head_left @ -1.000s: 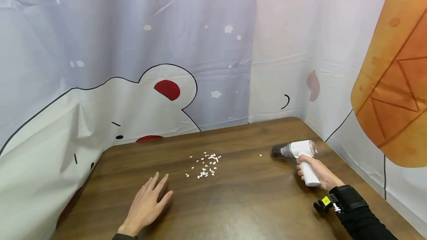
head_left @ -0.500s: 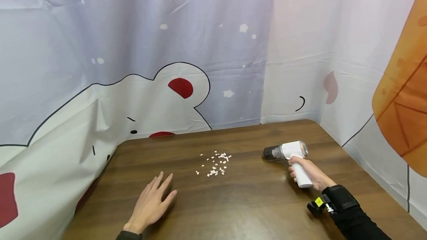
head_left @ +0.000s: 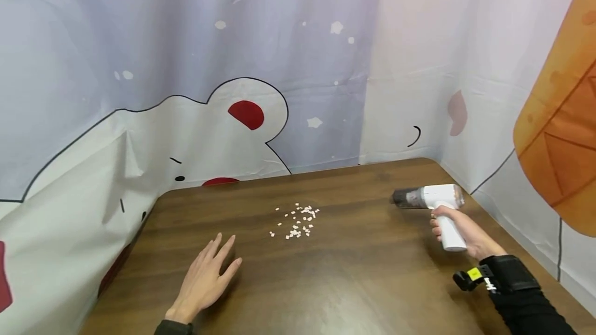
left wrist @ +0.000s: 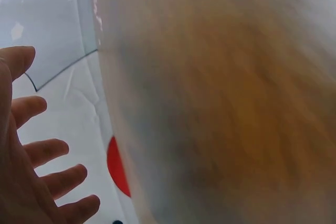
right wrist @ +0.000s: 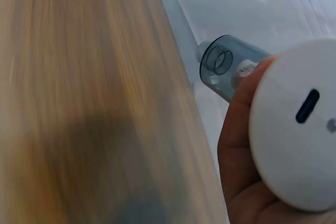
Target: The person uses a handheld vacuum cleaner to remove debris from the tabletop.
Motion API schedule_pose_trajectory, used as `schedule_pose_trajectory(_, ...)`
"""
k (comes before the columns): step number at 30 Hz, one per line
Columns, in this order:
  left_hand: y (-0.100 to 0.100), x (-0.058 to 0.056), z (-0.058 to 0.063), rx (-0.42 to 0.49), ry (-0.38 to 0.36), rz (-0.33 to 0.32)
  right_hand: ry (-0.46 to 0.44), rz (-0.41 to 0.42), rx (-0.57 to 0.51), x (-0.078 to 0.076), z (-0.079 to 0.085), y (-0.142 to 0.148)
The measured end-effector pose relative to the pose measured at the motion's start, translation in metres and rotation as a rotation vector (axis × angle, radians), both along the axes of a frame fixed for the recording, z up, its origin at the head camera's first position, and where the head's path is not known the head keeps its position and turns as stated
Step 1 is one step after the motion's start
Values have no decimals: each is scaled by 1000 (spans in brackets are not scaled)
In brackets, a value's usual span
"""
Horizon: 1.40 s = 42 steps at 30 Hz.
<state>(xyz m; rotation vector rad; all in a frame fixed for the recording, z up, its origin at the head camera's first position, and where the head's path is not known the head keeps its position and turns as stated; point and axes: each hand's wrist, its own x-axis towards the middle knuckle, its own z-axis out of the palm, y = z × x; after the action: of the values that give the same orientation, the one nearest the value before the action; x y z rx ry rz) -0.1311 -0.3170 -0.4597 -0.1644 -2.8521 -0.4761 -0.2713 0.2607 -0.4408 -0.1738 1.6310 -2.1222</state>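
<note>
In the head view my right hand point(head_left: 467, 231) grips the white handle of a handheld vacuum cleaner point(head_left: 441, 195), its dark clear nozzle end pointing left, low over the table. The right wrist view shows fingers wrapped around the handle behind its round white base point(right wrist: 286, 145), with the see-through dust cup point(right wrist: 231, 66) beyond. Small white paper scraps point(head_left: 295, 233) lie scattered in a loose patch mid-table, left of the vacuum. My left hand point(head_left: 202, 280) is held with fingers spread, nearer the front left than the scraps, and holds nothing.
The brown wooden table point(head_left: 344, 278) fills the lower view. A printed curtain point(head_left: 321, 76) hangs along its back and both sides. A black strap point(head_left: 514, 273) with a small camera point(head_left: 463, 280) is around my right wrist.
The vacuum moved left over a lone scrap that lay apart from the patch, then back right; that scrap no longer shows. The left hand stays almost still. The head view shifted slightly.
</note>
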Motion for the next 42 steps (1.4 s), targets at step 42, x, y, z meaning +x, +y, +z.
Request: schedule_pose_trajectory(42, 3, -2, 17, -32, 21, 18, -36, -94, 62, -34, -16, -62)
